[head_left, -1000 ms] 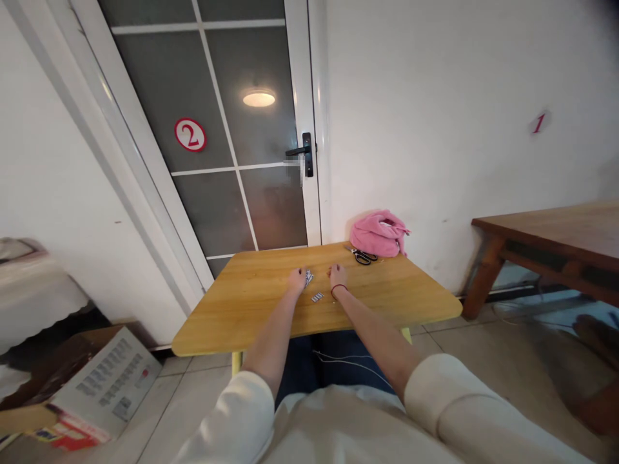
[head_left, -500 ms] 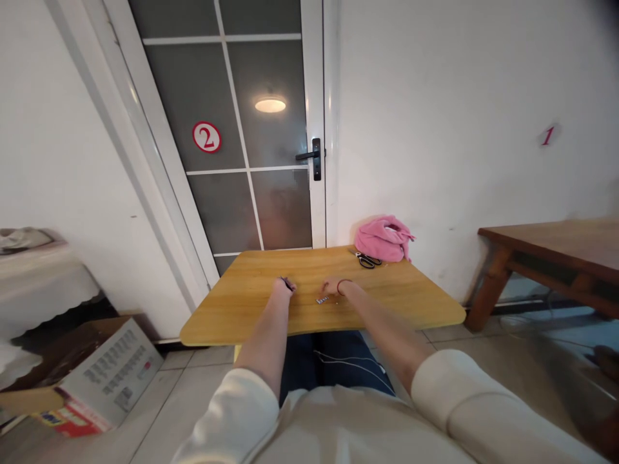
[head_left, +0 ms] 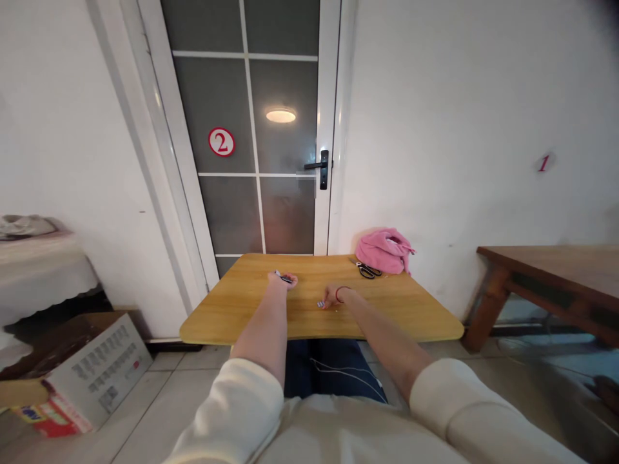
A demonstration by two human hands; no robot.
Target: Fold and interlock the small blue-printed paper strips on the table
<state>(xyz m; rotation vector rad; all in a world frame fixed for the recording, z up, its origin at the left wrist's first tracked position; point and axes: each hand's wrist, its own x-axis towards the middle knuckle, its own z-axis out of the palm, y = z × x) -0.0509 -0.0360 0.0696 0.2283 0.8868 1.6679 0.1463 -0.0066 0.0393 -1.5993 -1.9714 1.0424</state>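
Note:
My left hand is above the left middle of the wooden table, its fingers curled round a slim dark object with a light end. I cannot make out its kind. My right hand, with a red band at the wrist, is low over the table to the right. Its fingertips are closed on a small blue-and-white striped piece, partly hidden by the fingers. A tiny light scrap lies by that hand.
Black-handled scissors lie at the back right, against a pink cloth bundle. A door stands behind the table. An open cardboard box is on the floor at left, and another wooden table is at right.
My left hand has turned over, showing more of the dark object. My right hand has lowered onto the striped piece and taken hold of it. The view has shifted slightly.

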